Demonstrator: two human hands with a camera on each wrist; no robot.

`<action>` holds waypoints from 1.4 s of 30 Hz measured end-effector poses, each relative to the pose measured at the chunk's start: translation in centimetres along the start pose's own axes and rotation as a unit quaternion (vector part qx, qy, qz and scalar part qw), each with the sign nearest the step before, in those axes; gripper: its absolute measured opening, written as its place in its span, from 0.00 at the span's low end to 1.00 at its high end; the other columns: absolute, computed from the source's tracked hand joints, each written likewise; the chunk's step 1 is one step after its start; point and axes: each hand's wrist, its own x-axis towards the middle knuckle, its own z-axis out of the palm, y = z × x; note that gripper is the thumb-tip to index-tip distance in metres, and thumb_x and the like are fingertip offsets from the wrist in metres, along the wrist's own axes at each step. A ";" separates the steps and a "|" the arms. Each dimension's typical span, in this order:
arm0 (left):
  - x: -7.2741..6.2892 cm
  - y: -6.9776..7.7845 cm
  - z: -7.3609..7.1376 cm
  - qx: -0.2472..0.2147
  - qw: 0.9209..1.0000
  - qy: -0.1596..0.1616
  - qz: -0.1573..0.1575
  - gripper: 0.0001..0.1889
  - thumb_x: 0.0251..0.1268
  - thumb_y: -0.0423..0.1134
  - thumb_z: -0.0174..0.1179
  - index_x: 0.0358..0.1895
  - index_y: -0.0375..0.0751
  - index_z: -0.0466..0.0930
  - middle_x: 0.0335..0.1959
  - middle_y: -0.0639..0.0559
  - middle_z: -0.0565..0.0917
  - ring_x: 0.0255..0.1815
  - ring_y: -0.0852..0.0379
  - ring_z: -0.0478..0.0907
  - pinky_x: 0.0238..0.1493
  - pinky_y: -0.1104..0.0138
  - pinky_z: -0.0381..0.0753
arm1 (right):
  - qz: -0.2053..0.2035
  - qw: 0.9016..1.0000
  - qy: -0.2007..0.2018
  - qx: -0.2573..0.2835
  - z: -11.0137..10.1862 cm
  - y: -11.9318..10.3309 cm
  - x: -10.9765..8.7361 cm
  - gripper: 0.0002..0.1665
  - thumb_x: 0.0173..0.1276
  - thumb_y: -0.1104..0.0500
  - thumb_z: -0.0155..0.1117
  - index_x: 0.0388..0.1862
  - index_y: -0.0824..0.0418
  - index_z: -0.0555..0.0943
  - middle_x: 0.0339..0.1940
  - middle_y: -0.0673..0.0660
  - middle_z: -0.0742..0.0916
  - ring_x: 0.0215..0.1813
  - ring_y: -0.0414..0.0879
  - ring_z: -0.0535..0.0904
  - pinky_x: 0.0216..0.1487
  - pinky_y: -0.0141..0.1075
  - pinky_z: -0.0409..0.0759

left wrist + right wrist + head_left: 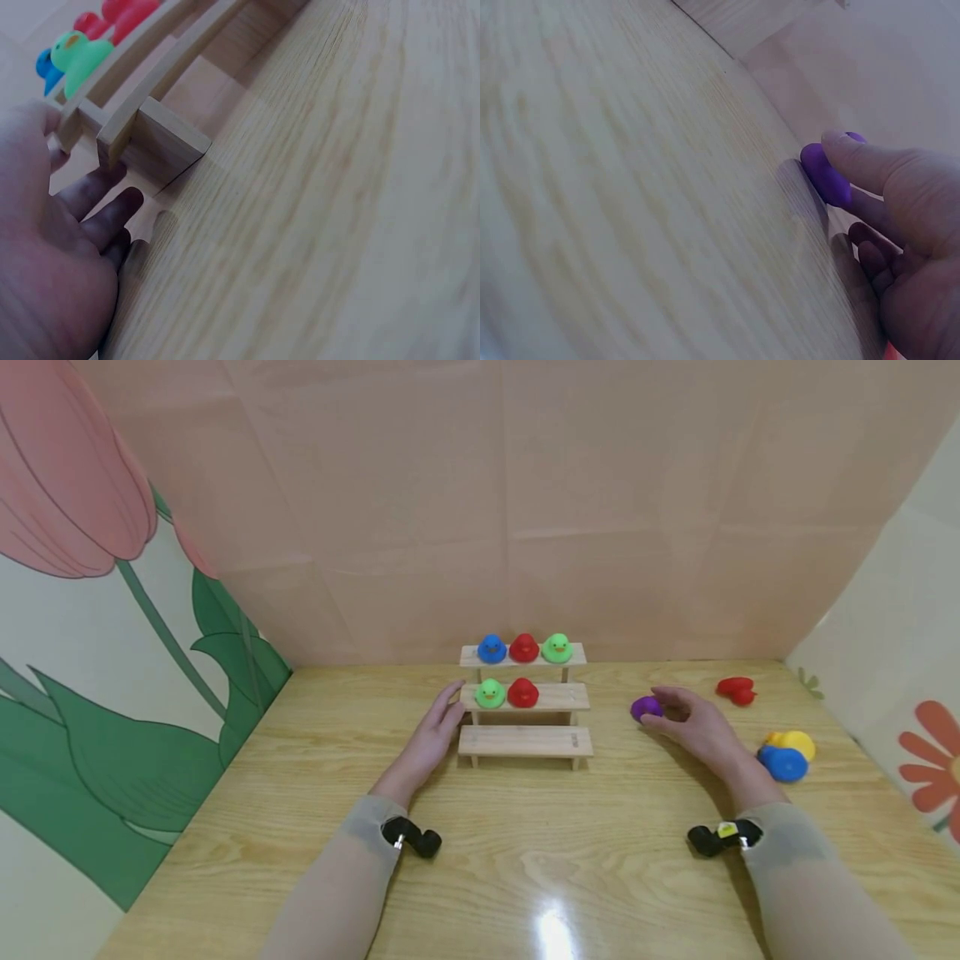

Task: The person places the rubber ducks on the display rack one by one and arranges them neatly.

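Observation:
My right hand pinches a small purple toy duck between thumb and fingers, to the right of the stand. In the right wrist view the thumb lies over the purple duck, low over the wood. My left hand is at the left end of a three-step wooden stand, its loosely bent fingers right at the shelf ends. Blue, red and green ducks sit on the top step. Another green duck and red duck occupy the middle step.
Red ducks lie at the back right of the table. Closer in, beside my right wrist, are a yellow duck and a blue duck. A pinkish backdrop rises behind the table.

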 end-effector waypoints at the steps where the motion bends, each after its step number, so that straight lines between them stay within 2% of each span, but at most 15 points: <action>1: 0.0 0.0 0.0 0.000 1.000 0.000 0.000 0.30 0.91 0.64 0.44 0.89 0.70 0.58 0.90 0.50 0.59 0.86 0.41 0.61 0.86 0.40 0.54 | 0.000 1.000 0.001 -0.001 0.0 0.0 0.0 0.52 0.79 0.38 0.73 0.87 0.65 0.66 0.79 0.73 0.77 0.75 0.72 0.75 0.77 0.70 0.67; 14: -0.2 0.1 0.2 0.005 1.000 0.005 -0.001 0.31 0.91 0.63 0.44 0.90 0.68 0.57 0.90 0.49 0.58 0.88 0.40 0.57 0.86 0.39 0.52 | 0.024 0.999 0.007 0.023 0.1 -0.5 -0.4 0.52 0.79 0.38 0.73 0.87 0.64 0.65 0.80 0.72 0.75 0.76 0.71 0.73 0.77 0.69 0.68; 17: -0.2 0.1 0.2 0.006 1.000 0.005 -0.002 0.31 0.91 0.63 0.44 0.90 0.68 0.57 0.90 0.48 0.59 0.88 0.40 0.58 0.86 0.38 0.52 | 0.026 0.999 0.021 0.040 0.1 -0.6 -0.4 0.53 0.78 0.38 0.74 0.87 0.64 0.64 0.80 0.72 0.74 0.77 0.71 0.73 0.77 0.68 0.69; 18: -0.2 0.1 0.2 0.007 1.000 0.006 -0.003 0.31 0.91 0.63 0.45 0.89 0.69 0.57 0.90 0.49 0.59 0.88 0.40 0.58 0.86 0.38 0.52 | 0.024 0.998 0.028 0.047 0.2 -0.6 -0.3 0.53 0.78 0.38 0.74 0.87 0.64 0.63 0.80 0.72 0.75 0.77 0.71 0.73 0.77 0.60 0.73; 21: -0.2 0.0 0.2 0.006 1.000 0.006 -0.003 0.30 0.91 0.63 0.45 0.89 0.70 0.58 0.89 0.48 0.60 0.88 0.40 0.58 0.86 0.38 0.52 | 0.022 0.997 0.048 0.062 0.1 -0.8 -0.2 0.53 0.78 0.38 0.74 0.86 0.65 0.62 0.80 0.72 0.74 0.77 0.71 0.72 0.76 0.59 0.74; 24: -0.2 0.0 0.2 0.011 1.000 0.007 -0.004 0.30 0.91 0.63 0.44 0.89 0.71 0.58 0.90 0.49 0.60 0.88 0.41 0.58 0.86 0.40 0.53 | 0.030 0.995 0.059 0.069 0.0 -1.5 -0.1 0.54 0.78 0.36 0.72 0.86 0.64 0.62 0.81 0.71 0.74 0.78 0.70 0.71 0.76 0.60 0.74; 25: -0.2 0.0 0.2 0.011 1.000 0.007 -0.004 0.30 0.91 0.63 0.44 0.89 0.71 0.58 0.90 0.49 0.59 0.88 0.41 0.58 0.86 0.39 0.52 | 0.033 0.995 0.060 0.071 -0.1 -1.8 -0.1 0.54 0.78 0.35 0.72 0.86 0.64 0.62 0.82 0.70 0.73 0.79 0.70 0.70 0.76 0.68 0.71; 29: -0.2 0.1 0.2 0.010 1.000 0.009 -0.005 0.29 0.91 0.63 0.44 0.88 0.73 0.58 0.90 0.50 0.59 0.88 0.42 0.58 0.86 0.40 0.53 | 0.028 0.994 0.061 0.082 -0.2 -3.2 -0.2 0.53 0.76 0.33 0.73 0.85 0.62 0.65 0.81 0.68 0.74 0.78 0.69 0.71 0.75 0.67 0.72; 31: -0.2 0.1 0.2 0.009 1.000 0.008 -0.005 0.29 0.92 0.62 0.45 0.89 0.72 0.58 0.89 0.50 0.60 0.88 0.42 0.58 0.86 0.40 0.53 | 0.026 0.994 0.059 0.085 -0.2 -3.9 -0.3 0.52 0.75 0.33 0.74 0.84 0.61 0.67 0.80 0.66 0.75 0.78 0.68 0.73 0.75 0.63 0.75; 35: -0.2 0.2 0.2 0.011 1.000 0.010 -0.007 0.30 0.92 0.63 0.45 0.89 0.72 0.58 0.89 0.49 0.60 0.88 0.42 0.58 0.86 0.40 0.53 | 0.025 0.994 0.050 0.092 -0.2 -5.0 -0.3 0.52 0.74 0.32 0.75 0.85 0.59 0.68 0.79 0.64 0.77 0.77 0.63 0.75 0.69 0.42 0.80; 37: -0.2 0.2 0.1 0.012 1.000 0.010 -0.007 0.30 0.91 0.63 0.44 0.89 0.72 0.58 0.90 0.50 0.60 0.88 0.42 0.57 0.86 0.40 0.52 | 0.024 0.994 0.047 0.094 -0.1 -5.5 -0.3 0.53 0.74 0.31 0.74 0.85 0.57 0.68 0.79 0.62 0.78 0.77 0.61 0.75 0.66 0.36 0.79; 39: -0.2 0.3 0.1 0.012 1.000 0.010 -0.008 0.30 0.91 0.64 0.44 0.89 0.73 0.57 0.90 0.50 0.59 0.88 0.42 0.57 0.86 0.40 0.52 | 0.022 0.994 0.045 0.099 -0.1 -6.0 -0.3 0.52 0.73 0.31 0.74 0.85 0.56 0.69 0.78 0.61 0.79 0.77 0.60 0.75 0.68 0.39 0.79; 42: -0.1 0.3 0.1 0.011 1.000 0.008 -0.007 0.30 0.91 0.64 0.44 0.89 0.73 0.57 0.90 0.50 0.59 0.88 0.42 0.57 0.86 0.40 0.52 | 0.022 0.993 0.039 0.108 -0.1 -6.7 -0.3 0.53 0.73 0.30 0.75 0.86 0.54 0.69 0.78 0.60 0.79 0.77 0.59 0.76 0.75 0.51 0.76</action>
